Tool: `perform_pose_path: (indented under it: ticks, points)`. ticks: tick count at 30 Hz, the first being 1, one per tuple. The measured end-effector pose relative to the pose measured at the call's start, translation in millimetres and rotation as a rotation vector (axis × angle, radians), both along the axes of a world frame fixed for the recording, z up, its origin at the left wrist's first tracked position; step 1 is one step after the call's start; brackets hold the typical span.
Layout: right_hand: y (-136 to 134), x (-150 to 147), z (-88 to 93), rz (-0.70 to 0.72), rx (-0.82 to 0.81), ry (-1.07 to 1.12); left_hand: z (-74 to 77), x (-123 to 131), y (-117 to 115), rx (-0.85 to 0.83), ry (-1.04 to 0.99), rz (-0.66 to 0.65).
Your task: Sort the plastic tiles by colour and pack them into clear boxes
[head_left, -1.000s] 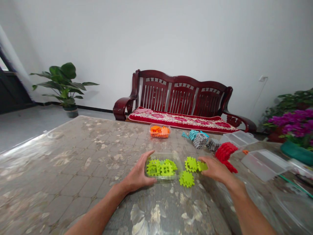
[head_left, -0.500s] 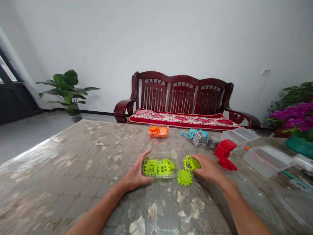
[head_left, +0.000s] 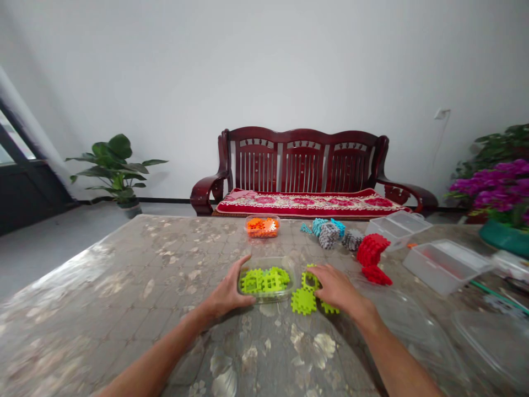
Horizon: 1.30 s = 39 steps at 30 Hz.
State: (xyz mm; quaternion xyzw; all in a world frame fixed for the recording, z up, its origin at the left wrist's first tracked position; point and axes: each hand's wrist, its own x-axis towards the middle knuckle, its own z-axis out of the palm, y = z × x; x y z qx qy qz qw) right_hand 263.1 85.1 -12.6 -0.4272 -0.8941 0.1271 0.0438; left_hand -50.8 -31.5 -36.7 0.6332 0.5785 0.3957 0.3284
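The desk (head_left: 124, 264) has a glossy clear cover over a mottled tile pattern. Near its middle sits a clear plastic tray (head_left: 266, 298) of lime-green waffle blocks (head_left: 256, 281), with a loose lime-green waffle block (head_left: 303, 301) just beside it. Farther back lie an orange-block tray (head_left: 262, 226), teal blocks (head_left: 320, 225), grey blocks (head_left: 329, 235), red blocks (head_left: 372, 249), and two clear plastic boxes (head_left: 446, 267).

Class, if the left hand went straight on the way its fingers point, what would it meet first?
The clear plastic tray, whose edge the left hand seems already to touch, though depth is unclear.
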Motion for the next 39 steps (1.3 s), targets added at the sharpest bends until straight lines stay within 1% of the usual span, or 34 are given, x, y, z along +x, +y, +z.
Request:
perform_pose_path:
  ticks: [3,7,13,16,18,20,23,25,27,30,33,39]
  points:
    - [-3.0,-1.5,-5.6,-0.012,0.061,-0.007,2.3,4.9,10.6,-0.002,-0.009,-0.034]
    - [-4.9,-0.3,-10.5,-0.027,0.114,0.004,-1.3,16.2,19.8,0.005,-0.022,-0.064]
    - [-8.5,-1.3,-16.8,-0.007,0.115,0.001,-5.7,29.7,14.9,0.029,-0.086,0.008]
    - [-8.8,-0.8,-17.4,-0.013,0.119,-0.016,-6.0,30.8,13.1,0.039,-0.111,0.011]
    - [-8.5,1.7,-14.7,-0.026,0.116,-0.021,-6.5,30.4,13.1,0.035,-0.118,0.009]
    - [-7.6,5.9,-8.4,-0.076,0.120,-0.013,-7.4,29.8,13.5,0.029,-0.123,0.008]
    - [-5.2,10.6,6.9,-0.185,0.154,0.021,-8.8,29.3,14.1,0.035,-0.133,0.003]
    - [-3.5,8.7,18.0,-0.195,0.177,0.069,-9.8,29.2,14.4,0.041,-0.141,-0.002]
    - [-2.2,1.5,27.4,-0.125,0.191,0.121,-11.0,29.1,14.9,0.041,-0.153,-0.007]
    - [-1.1,-16.2,36.1,0.031,0.216,0.143,-12.8,29.3,15.7,0.046,-0.168,-0.010]
    - [-0.7,-35.6,40.7,0.139,0.237,0.115,-13.7,29.5,16.6,0.067,-0.162,-0.010]
    - [-5.8,-67.5,45.5,0.288,0.270,0.025,-13.5,30.0,16.9,0.097,-0.136,-0.008]
